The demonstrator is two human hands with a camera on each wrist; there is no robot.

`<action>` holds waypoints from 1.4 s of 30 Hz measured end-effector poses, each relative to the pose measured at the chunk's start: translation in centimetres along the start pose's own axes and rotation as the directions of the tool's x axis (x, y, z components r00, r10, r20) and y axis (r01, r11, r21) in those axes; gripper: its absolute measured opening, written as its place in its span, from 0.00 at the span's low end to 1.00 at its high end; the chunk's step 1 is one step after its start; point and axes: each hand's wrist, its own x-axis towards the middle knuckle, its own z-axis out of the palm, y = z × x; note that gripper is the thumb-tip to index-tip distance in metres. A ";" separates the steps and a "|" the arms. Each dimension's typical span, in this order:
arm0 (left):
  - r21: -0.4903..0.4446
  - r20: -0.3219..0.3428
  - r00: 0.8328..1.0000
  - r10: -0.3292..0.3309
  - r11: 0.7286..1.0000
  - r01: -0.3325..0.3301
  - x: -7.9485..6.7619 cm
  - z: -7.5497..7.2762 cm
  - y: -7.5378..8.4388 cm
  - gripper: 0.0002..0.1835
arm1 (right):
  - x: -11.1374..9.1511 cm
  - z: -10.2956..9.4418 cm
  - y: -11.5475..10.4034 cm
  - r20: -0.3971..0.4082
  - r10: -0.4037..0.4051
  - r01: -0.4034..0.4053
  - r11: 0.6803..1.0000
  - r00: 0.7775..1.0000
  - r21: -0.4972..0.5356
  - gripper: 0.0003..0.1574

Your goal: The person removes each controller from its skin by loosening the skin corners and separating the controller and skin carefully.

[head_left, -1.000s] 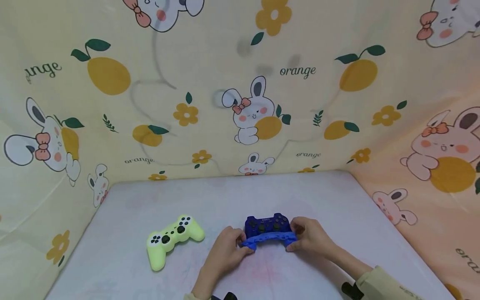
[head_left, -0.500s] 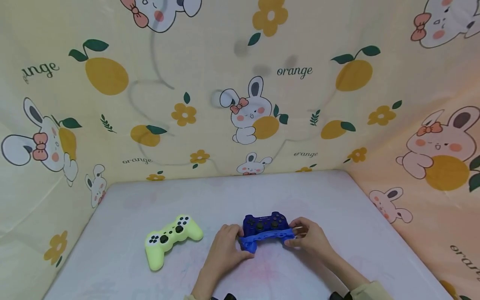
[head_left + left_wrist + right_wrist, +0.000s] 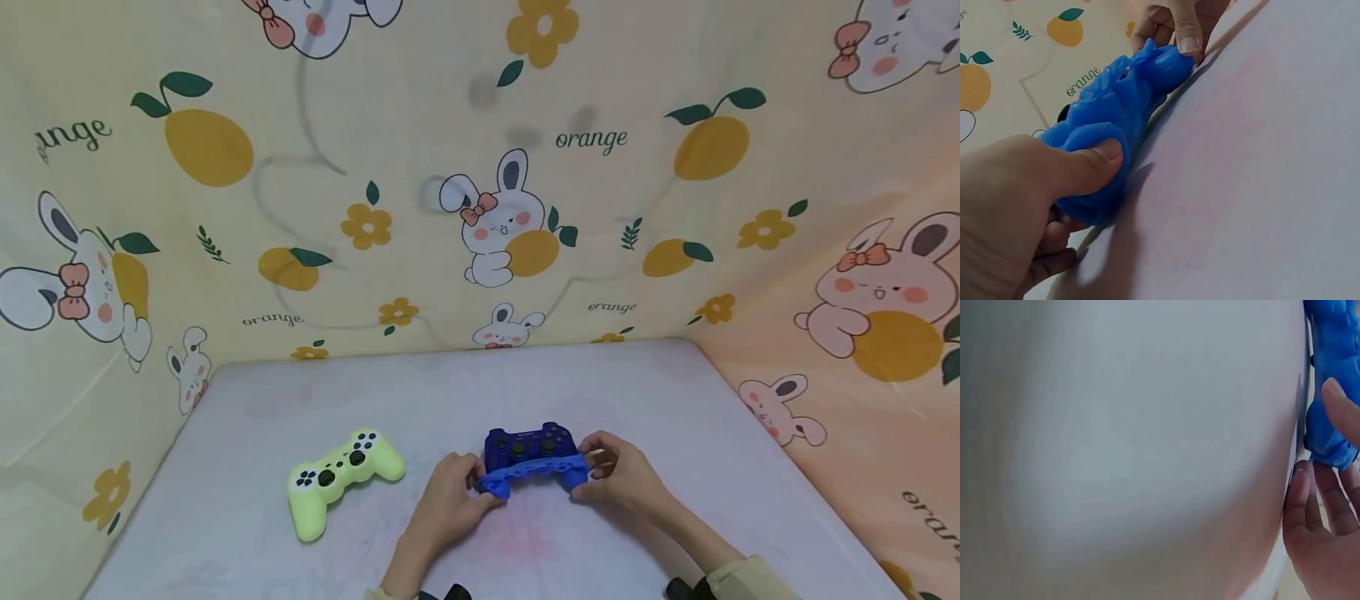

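Observation:
A dark blue game controller (image 3: 531, 444) lies on the table right of centre in the head view. Its front edge and handles are covered by a brighter blue silicone sleeve (image 3: 536, 468), while the sticks and buttons behind show bare. My left hand (image 3: 448, 504) grips the left handle end through the sleeve. In the left wrist view its thumb presses on the rounded silicone (image 3: 1107, 100). My right hand (image 3: 626, 477) holds the right handle end between thumb and fingers. The right wrist view catches that thumb on the sleeve (image 3: 1332, 428), with fingers bent beside it.
To the left, a pale yellow-green game controller (image 3: 309, 500) lies face up, turned at an angle. The white tabletop (image 3: 375, 383) is walled at the back and sides by a cream cloth (image 3: 420, 108) printed with rabbits and oranges.
My left thumb has shifted slightly up and left along the handle. The right fingers have changed their hold a little at the sleeve's right end. The yellow-green controller has stayed put.

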 end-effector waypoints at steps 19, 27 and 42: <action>0.012 0.022 0.999 -0.023 1.000 0.022 0.2 0.5 1.1 0.19 | 0.1 4.2 -2.9 -0.025 0.005 -0.007 0.995 1.000 -0.097 0.38; 0.064 -0.034 0.999 0.024 0.998 -0.022 0.2 0.8 1.0 0.22 | 0.3 6.2 -3.9 -0.165 0.027 -0.060 0.979 0.986 -0.196 0.43; 0.085 -0.054 0.998 0.032 0.996 -0.028 0.0 0.6 1.1 0.29 | 0.9 5.6 -3.5 -0.121 -0.168 0.118 0.933 0.978 -0.340 0.35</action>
